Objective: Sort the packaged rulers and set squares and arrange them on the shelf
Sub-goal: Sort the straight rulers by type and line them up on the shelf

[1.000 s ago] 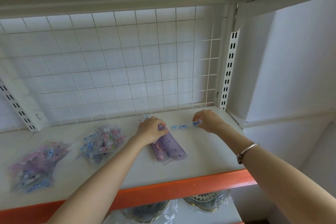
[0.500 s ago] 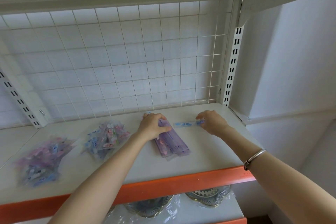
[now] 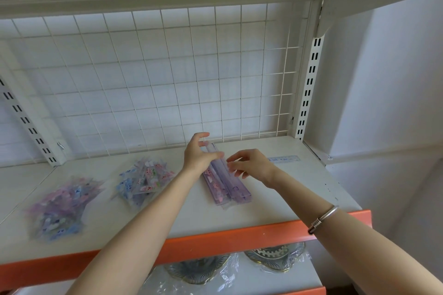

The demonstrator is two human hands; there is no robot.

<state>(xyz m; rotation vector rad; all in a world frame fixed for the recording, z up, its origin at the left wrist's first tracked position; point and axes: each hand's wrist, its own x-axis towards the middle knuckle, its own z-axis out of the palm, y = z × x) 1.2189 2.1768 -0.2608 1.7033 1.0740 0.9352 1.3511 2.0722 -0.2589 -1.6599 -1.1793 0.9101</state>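
The left hand hovers over the far end of the purple rulers. Its thumb lies across the top pack and its fingers are loosely spread above the end, closed round nothing. The right hand is just as relaxed: its fingers are fanned out, the tips touch the right edge of the same pile, and it holds nothing. A bracelet sits on that wrist.

The purple rulers lie in the middle of the shelf, running from far to near, two packs side by side with a loose wrapper edge showing at the near end. To the right, near the back corner, a single pale blue ruler lies crosswise, apart from the pile. On the left are two heaps of small coloured packets, one beside the left forearm and one further left. They are probably the set squares, though blur hides the detail.

The sorting looks well advanced, with like things already grouped. What seems left is squaring up the purple pile and tidying the loose heaps. Whether more stock waits out of view cannot be told.
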